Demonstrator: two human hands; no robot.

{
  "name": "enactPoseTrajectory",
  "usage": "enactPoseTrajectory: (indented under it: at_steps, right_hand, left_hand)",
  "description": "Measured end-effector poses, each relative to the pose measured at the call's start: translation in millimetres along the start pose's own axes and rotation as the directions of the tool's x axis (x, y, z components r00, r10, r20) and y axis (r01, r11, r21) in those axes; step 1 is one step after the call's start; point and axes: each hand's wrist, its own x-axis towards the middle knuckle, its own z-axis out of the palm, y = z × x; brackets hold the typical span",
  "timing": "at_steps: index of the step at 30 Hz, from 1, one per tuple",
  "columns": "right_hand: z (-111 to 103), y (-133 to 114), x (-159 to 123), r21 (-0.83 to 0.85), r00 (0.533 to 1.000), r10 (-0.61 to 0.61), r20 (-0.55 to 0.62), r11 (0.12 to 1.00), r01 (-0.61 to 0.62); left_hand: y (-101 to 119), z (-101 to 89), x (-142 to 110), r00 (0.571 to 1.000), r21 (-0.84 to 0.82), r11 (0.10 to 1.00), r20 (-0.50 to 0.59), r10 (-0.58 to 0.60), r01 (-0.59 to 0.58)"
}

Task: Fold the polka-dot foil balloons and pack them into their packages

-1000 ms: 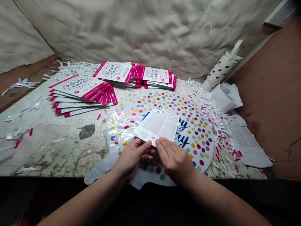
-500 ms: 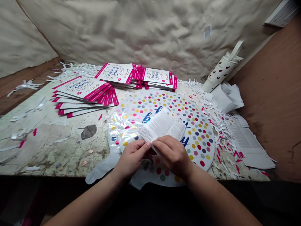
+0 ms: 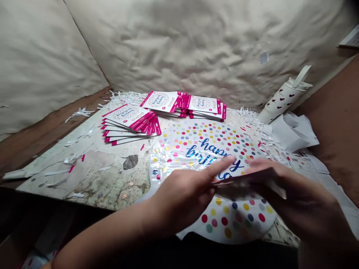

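My left hand (image 3: 185,196) pinches the left end of a printed card (image 3: 249,179), thumb stretched along the top. The card is now seen nearly edge-on, tilted and blurred. At its right end is my right hand (image 3: 305,198), smeared by motion, with the fingers around that end. Beneath both hands lie flat foil balloons (image 3: 224,130), white with coloured dots and blue "happy birthday" lettering. My forearms and hands cover part of the balloons' lower side.
Fanned stacks of pink-edged birthday packets (image 3: 126,116) lie at the back, with further packets (image 3: 203,104) to their right. A white tumbler with hearts (image 3: 286,99) leans near crumpled white paper (image 3: 294,130). Paper shreds (image 3: 80,113) litter the worn table (image 3: 112,186).
The card has turned from showing its printed face to nearly edge-on. My right hand has moved right, away from my left. The view has shifted, uncovering the balloon's lettering.
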Motion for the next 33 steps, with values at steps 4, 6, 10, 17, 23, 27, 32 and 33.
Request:
enactPoseTrajectory:
  at_steps: [4,6,10,17,23,27,32,33]
  right_hand:
    - [34,-13,10,0.438,0.962,0.206,-0.179,0.892,-0.109]
    - [44,-7,13,0.487,0.980,0.173,-0.099,0.867,-0.104]
    - [47,22,3,0.299,0.981,0.194,-0.025,0.937,-0.178]
    - [45,39,-42,-0.144,0.932,0.026,0.360,0.989,0.028]
    - [44,14,-72,-0.207,0.706,-0.256,0.660,0.841,0.499]
    - [44,11,-80,-0.135,0.818,-0.163,0.552,0.950,0.280]
    - [45,15,-76,0.051,0.883,0.097,0.458,0.990,-0.135]
    - [45,15,-74,0.050,0.876,0.133,0.464,0.983,-0.176]
  left_hand:
    - [0,-21.2,-4,0.993,-0.079,0.993,-0.081,0.084,-0.090]
    - [-12,-40.5,-11,0.980,0.115,0.980,-0.099,0.172,-0.160]
    - [-62,-107.6,-16,0.873,0.690,0.723,-0.362,0.328,0.015]
    - [-169,-182.8,8,0.942,0.813,0.519,-0.334,0.045,0.263]
    - [-131,-119.2,26,0.986,0.797,0.588,-0.169,-0.001,0.137]
    - [-60,-24.6,-6,0.880,0.411,0.883,0.475,0.006,-0.228]
    - [-38,39.0,-34,0.802,0.293,0.927,0.598,0.014,-0.235]
    - [-41,40.8,-30,0.808,0.306,0.935,0.589,-0.037,-0.181]
